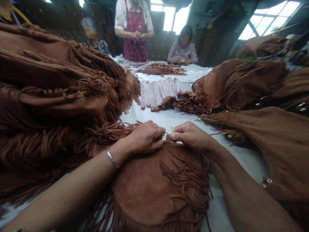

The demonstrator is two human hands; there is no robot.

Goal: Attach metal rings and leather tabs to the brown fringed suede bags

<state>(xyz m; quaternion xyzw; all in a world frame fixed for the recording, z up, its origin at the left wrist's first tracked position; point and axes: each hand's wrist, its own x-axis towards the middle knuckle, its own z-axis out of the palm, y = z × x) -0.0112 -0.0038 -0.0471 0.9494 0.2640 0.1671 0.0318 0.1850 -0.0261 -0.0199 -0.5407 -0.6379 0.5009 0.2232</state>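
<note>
A brown fringed bag [145, 190] lies on the white table in front of me, its long fringe fanned across the right side and hanging below. At the bag's top edge my left hand [149, 137] is closed by a metal ring [165, 135], fingers curled against it. My right hand [188, 135] pinches a small brown leather tab [170, 139] between thumb and fingers, right beside the ring. A bit of clear plastic [172, 129] sticks up at the right fingertips. Whether the tab passes through the ring is hard to make out.
Brown fringed bags are heaped at left [72, 74] and right [253, 80]. An open zipper edge [260, 151] lies right of my arm. Ahead are plastic-wrapped strips [164, 91] with brown tabs and a pile of straps [164, 69]. Several people work beyond.
</note>
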